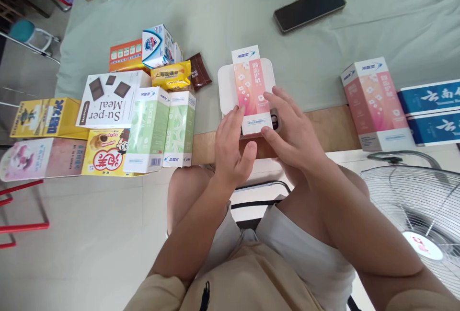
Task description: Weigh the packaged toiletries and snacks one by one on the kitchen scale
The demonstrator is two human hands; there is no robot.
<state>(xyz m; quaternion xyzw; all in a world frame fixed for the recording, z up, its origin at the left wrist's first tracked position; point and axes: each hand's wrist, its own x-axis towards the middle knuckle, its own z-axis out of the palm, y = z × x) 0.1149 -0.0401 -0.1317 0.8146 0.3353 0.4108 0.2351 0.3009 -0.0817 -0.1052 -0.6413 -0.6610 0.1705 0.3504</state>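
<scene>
The left hand (pixel 231 150) and right hand (pixel 293 131) flank a smooth, oblong pink carton (pixel 249 88) — each grip open, fingers apart. Between them, it lies on a white, round-cornered platform (pixel 226 88).

Counting two pink cartons (pixel 248 90), one lying at center and one standing out at right; two green cartons (pixel 148 126) left of center; two blue cartons (pixel 436 97) at the right edge. Finding two yellow boxes (pixel 105 153) at left, plus one white box (pixel 104 102), one orange box (pixel 124 55), one mauve-pink box (pixel 64 156), one yellow packet (pixel 170 75) and one brown packet (pixel 200 71). Adding one phone (pixel 309 9) at upper right, one fan (pixel 420 215) at lower right.
</scene>
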